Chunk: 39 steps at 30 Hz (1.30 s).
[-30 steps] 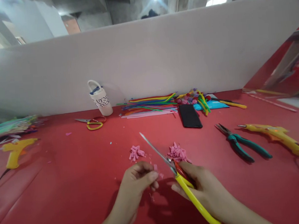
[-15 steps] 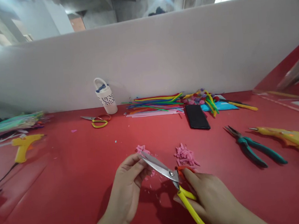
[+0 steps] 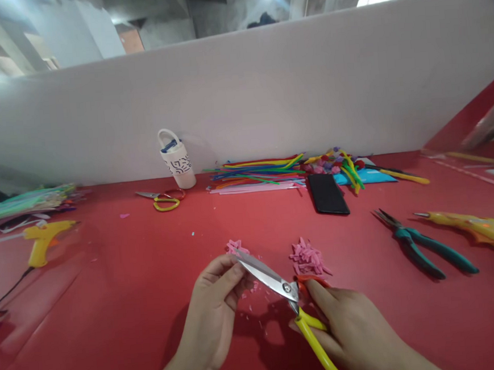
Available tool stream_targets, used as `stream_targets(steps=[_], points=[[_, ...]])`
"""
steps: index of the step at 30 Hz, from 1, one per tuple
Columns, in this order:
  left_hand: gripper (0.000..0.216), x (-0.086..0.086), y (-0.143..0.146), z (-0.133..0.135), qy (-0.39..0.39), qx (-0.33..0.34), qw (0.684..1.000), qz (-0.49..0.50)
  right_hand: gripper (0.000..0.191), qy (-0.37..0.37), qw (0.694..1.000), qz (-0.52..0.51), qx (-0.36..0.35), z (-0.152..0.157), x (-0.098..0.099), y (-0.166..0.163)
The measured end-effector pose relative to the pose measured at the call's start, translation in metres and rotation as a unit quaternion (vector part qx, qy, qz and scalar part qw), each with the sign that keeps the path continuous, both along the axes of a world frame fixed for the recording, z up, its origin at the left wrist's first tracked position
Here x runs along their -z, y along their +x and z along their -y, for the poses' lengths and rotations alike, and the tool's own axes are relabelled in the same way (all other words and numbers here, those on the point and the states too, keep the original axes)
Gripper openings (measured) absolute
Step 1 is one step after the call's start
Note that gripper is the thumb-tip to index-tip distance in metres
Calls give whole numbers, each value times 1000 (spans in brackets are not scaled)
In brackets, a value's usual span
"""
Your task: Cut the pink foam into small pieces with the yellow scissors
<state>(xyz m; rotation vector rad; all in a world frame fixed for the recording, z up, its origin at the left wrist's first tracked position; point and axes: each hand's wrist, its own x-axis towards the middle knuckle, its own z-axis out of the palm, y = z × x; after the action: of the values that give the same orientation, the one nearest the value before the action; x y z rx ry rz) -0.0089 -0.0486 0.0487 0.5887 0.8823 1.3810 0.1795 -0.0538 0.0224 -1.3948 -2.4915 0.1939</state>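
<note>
Barely shifted since a moment ago, the right hand (image 3: 352,330) grips yellow-handled scissors (image 3: 281,296) whose blades meet the left hand's (image 3: 215,301) fingertips, pinching a pink scrap (image 3: 235,246) above the red desk (image 3: 111,309).

Two bare hands, left hand (image 3: 216,310), right hand (image 3: 353,333), bare forearms, no sleeves, rings, gloves or watch visible

Scissors (image 3: 276,282) between hands, pink scraps (image 3: 307,258) beside.

Left hand (image 3: 217,301) fingers pinched together, right hand (image 3: 352,330) curled in a grip, forearms low.
</note>
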Motion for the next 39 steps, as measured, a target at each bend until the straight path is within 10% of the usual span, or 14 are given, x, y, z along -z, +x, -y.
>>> stream_targets(steps=[23,27,36,39], points=[[6,-1,-2,1,5,-1,1000,-20,23,45,999,7,0,0,3,5],[4,0,-1,1,1,3,1000,-23,25,-44,997,-54,38,-1,-1,3],[7,6,20,10,-55,224,971,-68,25,-398,799,-437,109,-7,-14,-12],[8,9,25,12,-60,249,962,-98,26,-418,780,-457,88,-6,-14,-13]])
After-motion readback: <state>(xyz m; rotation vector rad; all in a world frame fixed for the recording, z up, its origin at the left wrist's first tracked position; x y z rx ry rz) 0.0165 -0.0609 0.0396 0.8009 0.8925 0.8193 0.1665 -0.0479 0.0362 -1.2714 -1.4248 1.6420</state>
